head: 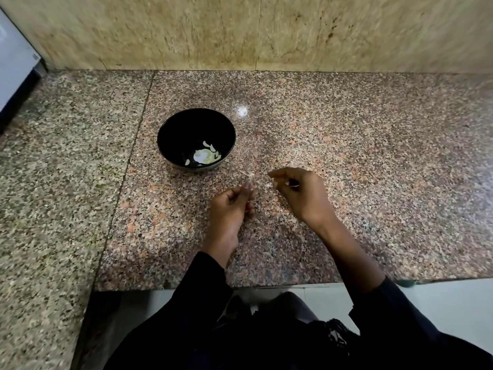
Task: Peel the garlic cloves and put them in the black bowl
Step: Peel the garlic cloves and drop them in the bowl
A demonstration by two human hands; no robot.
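Note:
A black bowl point(170, 134) stands on the granite counter with several pale peeled garlic cloves point(206, 154) at its bottom. Just in front of the bowl, my left hand point(232, 206) hovers over the counter with curled fingers; whether they hold anything is hidden. A small pale scrap of garlic skin point(249, 175) lies or hangs just beyond its fingertips. To the right, my right hand point(301, 193) pinches a small pale bit point(270, 185), too small to tell whether clove or skin.
The speckled granite counter point(346, 161) runs to a stone wall at the back. A white appliance point(16, 70) stands at the far left. The counter's front edge lies near my body, with a pale floor below.

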